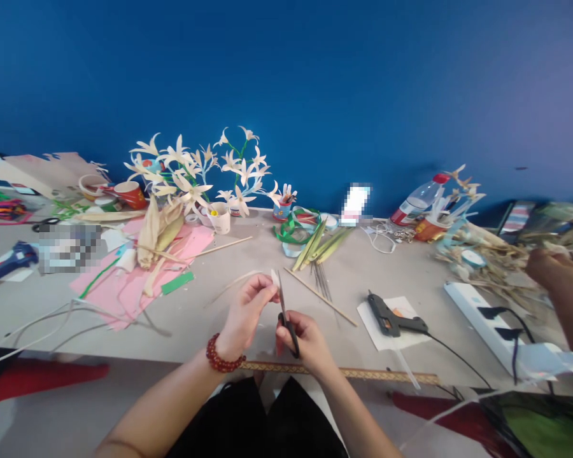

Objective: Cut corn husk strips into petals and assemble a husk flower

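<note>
Between the fingertips of my left hand [248, 305] is a small pale petal-like piece [274, 278], perhaps cut from corn husk. A beaded red bracelet [219, 354] circles that wrist. My right hand [305, 337] grips black-handled scissors [289, 327], blades pointing up beside the pale piece. Whether the blades touch it I cannot tell. Just beyond my hands lie green husk strips [318, 245], thin wires [322, 283] and a wooden stick [319, 296]. A pale curved strip [233, 284] rests to the left of my left hand.
White husk flowers [191, 172] stand in cups at the back. Pink paper [95, 289] with dried husks [155, 238] lies left. To the right are a black glue gun [389, 315], a power strip [482, 331], a bottle [417, 200] and another person's hand [549, 270].
</note>
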Demonstrator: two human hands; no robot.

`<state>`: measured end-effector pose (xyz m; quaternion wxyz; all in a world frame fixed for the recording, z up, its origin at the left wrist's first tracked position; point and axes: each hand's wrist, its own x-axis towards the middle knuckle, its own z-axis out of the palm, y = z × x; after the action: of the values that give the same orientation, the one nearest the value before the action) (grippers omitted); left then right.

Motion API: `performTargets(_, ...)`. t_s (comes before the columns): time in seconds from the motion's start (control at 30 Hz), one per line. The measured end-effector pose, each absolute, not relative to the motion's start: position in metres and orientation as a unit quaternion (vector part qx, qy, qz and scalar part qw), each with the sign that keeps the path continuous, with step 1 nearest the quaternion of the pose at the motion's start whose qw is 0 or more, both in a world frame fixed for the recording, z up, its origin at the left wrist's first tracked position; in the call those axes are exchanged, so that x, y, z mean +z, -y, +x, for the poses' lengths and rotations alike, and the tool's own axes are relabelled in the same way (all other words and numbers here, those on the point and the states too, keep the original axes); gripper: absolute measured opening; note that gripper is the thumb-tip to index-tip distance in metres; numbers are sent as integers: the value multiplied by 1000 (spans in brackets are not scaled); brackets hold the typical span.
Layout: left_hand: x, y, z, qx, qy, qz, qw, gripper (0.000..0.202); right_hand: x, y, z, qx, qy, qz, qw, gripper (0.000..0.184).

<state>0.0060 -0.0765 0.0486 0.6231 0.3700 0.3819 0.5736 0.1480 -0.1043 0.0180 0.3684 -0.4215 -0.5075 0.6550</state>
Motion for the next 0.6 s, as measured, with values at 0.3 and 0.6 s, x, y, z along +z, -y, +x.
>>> performTargets(0.3,47,76,4,572,-381,379,619,13,20,104,149,644,526,-425,358,50)
performTargets(0.6,47,75,3,574,-373,385,620,13,12,102,151,647,527,-420,358,51)
